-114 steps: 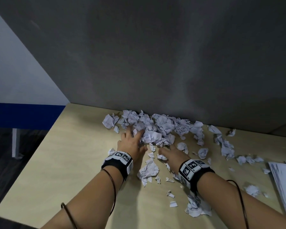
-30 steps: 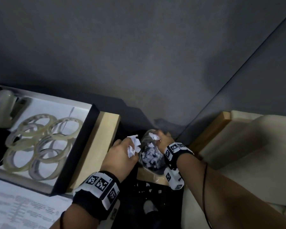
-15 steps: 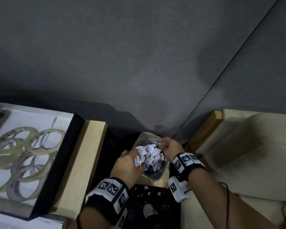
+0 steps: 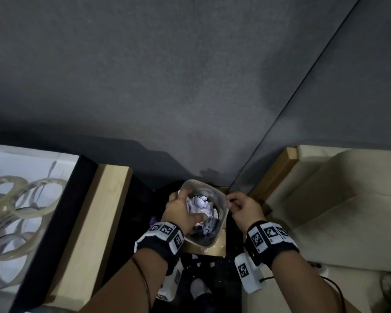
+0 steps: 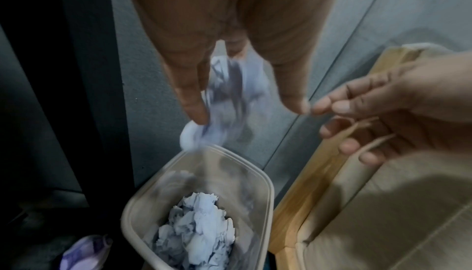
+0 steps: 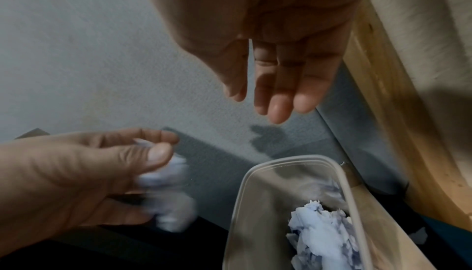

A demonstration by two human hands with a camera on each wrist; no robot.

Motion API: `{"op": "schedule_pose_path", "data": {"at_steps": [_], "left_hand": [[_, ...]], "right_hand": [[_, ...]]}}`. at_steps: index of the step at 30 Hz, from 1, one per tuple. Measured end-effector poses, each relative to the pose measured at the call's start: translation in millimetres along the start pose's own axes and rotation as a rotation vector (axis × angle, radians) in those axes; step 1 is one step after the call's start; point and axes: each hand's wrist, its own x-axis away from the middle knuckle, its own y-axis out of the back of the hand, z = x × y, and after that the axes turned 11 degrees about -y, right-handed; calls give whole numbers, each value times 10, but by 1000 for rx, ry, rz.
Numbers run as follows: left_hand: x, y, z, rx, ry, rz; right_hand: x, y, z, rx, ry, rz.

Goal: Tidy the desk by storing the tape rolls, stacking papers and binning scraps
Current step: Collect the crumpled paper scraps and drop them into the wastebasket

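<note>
Crumpled white paper scraps (image 5: 224, 100) are pinched by the left hand (image 4: 181, 211) above the clear plastic bin (image 5: 265, 183) for dropping; the right hand (image 4: 244, 210), beside, is relaxed, empty.

A pale wooden tabletop (image 4: 93, 224) at the left carries a black-walled tray (image 4: 61, 222) with a white floor, in which several clear tape rolls (image 4: 29, 199) lie flat and overlapping. Beside the tabletop's edge, lower down, a clear plastic bin (image 4: 221, 220) holding crumpled paper scraps (image 4: 203, 206) stands on a small wooden board (image 4: 219, 247). White paper bits (image 4: 209, 264) are scattered on the dark floor (image 4: 217, 281) just in front of the board.
</note>
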Motion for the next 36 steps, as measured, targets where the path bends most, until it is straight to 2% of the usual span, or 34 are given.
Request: {"op": "schedule_pose_path", "data": {"at_steps": [3,9,13,19,27,36], "left_hand": [[33,25,-16,8,-21,6],[310,91,4,-124,-18,1],[607,266,28,-104,-50,-64],[1162,785,-8,-52,-87,-246],[2239,1585,40,-2,-49,-511],[3841,2059,745,73,157,-792]], "right_hand": [[67,-38,-25,-5,4,-1],[251,-115,96,6,25,33],[441,-141,326,17,76,56],[937,-239,854,121,220,50],[1990,-623,1627,98,464,146],[3405,-1442,1944,227,690,356]]}}
